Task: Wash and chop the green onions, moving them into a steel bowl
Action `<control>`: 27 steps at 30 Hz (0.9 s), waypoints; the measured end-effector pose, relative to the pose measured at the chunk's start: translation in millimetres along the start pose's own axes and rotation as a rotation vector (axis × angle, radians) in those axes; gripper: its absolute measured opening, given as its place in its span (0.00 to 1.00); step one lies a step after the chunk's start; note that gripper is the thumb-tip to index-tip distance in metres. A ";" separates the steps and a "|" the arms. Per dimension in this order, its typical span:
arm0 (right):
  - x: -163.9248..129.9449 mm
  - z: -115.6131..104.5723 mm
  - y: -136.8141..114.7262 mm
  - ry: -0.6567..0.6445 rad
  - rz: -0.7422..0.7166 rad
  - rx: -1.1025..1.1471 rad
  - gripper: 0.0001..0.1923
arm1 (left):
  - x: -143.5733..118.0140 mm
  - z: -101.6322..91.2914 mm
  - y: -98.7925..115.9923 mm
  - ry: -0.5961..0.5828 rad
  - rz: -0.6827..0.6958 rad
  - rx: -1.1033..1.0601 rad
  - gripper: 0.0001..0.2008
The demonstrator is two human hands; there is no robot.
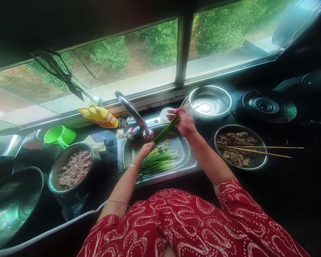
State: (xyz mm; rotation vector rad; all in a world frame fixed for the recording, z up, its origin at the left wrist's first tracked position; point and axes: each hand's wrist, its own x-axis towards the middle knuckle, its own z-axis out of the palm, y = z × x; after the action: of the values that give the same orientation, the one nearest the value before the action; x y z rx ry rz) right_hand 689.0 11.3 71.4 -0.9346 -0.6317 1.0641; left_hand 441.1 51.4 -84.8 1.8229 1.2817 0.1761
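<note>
A bunch of green onions [166, 132] is stretched slantwise between my two hands above the sink [187, 151]. My right hand [186, 121] grips it near the white root ends, which stick up past the fingers. Lower down, under the faucet [132, 110], my left hand [147, 149] is closed round the green leaf end. More green onions [160, 161] lie across the front of the basin below my hands, their pale ends to the right. Part of the basin floor is hidden by them.
Right of the sink stand a colander [211, 101], a gas burner [266, 104] and a bowl of brown food [240, 148] with chopsticks [278, 147] jutting right. On the left are a pot of pinkish grain [76, 167], a green dipper [59, 135], a yellow bottle [100, 116] and a wok [16, 210].
</note>
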 end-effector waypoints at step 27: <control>-23.0 1.7 46.8 0.059 -0.043 -0.246 0.20 | -4.9 -13.5 66.9 0.067 0.121 -0.093 0.13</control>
State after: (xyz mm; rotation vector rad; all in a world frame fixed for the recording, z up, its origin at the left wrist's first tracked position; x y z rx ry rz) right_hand 658.2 -0.9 31.2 -1.1562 -0.7411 0.9304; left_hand 477.8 49.4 -27.1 1.8289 1.1897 0.3601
